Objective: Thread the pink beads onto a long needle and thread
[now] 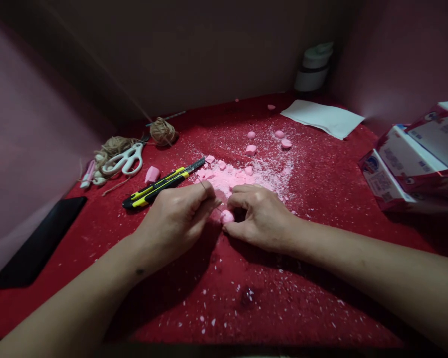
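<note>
The left hand (179, 214) pinches a thin, needle-like rod (202, 185) between its thumb and fingers; the lower end appears to touch a small, rounded pink piece (227, 218). The right hand (263, 216) is closed around this piece, low at the red table (339, 204). Just beyond both hands lies a heap of pale pink crumbs (229, 178). On its left are a black-and-yellow cutter (159, 188) and, farther, white-handled scissors (126, 160).

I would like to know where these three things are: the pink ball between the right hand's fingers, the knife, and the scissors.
Pink ball (227, 217): head view, on its rounded side.
Knife (162, 185): head view, on its handle.
Scissors (128, 156): head view, on the white handles.
</note>
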`<state>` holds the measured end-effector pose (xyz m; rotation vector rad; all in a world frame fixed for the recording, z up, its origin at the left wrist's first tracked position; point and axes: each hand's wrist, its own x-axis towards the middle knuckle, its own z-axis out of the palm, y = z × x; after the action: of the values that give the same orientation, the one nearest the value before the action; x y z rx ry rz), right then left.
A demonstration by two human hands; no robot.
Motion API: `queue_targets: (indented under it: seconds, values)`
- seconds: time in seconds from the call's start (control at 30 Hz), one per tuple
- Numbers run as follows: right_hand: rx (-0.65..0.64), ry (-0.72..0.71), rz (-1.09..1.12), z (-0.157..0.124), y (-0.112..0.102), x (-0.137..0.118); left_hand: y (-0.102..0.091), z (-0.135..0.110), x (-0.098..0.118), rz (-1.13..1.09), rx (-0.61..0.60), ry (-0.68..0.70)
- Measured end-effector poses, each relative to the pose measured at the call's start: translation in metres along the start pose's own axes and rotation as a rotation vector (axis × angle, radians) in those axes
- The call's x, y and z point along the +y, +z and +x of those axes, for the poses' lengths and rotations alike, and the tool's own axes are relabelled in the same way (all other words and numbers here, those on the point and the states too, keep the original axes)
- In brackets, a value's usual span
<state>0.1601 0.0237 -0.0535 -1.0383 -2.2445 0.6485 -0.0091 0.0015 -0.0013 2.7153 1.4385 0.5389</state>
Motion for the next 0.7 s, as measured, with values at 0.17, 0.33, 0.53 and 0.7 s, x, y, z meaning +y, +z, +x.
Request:
queue_targets:
  seconds: [0.17, 0.33, 0.53, 0.7]
  values:
    - [-0.002, -0.012, -0.033, -0.001, 0.001, 0.000, -0.008, -0.004, 0.008, -0.066, -0.066, 0.034]
    - [-0.034, -0.004, 0.015, 0.000, 0.000, 0.001, -0.003, -0.003, 0.019, -0.148, -0.043, 0.066]
    - [-0.007, -0.035, 0.037, 0.001, 0.002, 0.004, 0.006, 0.000, 0.006, -0.057, 0.053, 0.072]
    - [0.016, -0.055, 0.040, 0.001, 0.003, 0.004, 0.004, 0.003, -0.008, -0.003, 0.047, 0.062]
